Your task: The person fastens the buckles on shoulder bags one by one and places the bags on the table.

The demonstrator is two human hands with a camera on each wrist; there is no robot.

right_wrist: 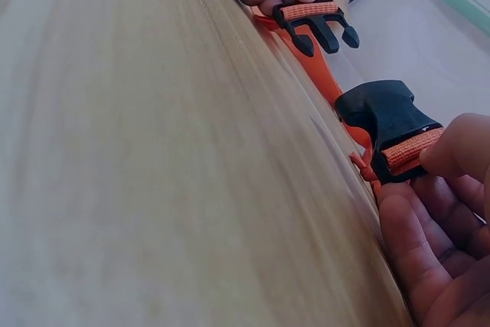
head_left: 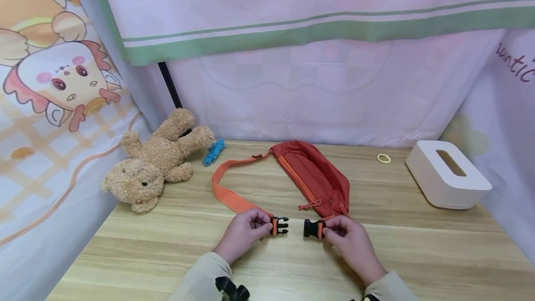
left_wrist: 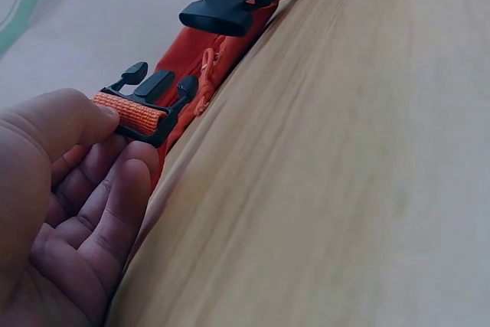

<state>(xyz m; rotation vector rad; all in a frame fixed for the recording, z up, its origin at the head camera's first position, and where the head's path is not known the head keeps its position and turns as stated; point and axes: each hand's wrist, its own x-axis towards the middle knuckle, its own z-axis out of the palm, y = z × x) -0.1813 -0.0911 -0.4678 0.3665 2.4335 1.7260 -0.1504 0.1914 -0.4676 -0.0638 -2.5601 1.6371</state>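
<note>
Curtains (head_left: pixel 292 101) back the wood-grain counter (head_left: pixel 439 250). Left hand (head_left: pixel 245 233) pinches the pronged clip (head_left: pixel 279 225), right hand (head_left: pixel 352 243) the socket (head_left: pixel 311 229). Far-right lettering (head_left: pixel 514 62) is cut off.

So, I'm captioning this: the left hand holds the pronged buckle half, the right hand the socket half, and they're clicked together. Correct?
Not clicked together: the head view shows a gap between the pronged half and the socket half. The rest stands.

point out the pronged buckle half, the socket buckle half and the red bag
Pronged buckle half (left_wrist: pixel 155 86), left wrist view: on its middle prong.
Socket buckle half (right_wrist: pixel 393 116), right wrist view: on its black body.
Red bag (head_left: pixel 316 175), head view: on the middle of its fabric body.
</note>
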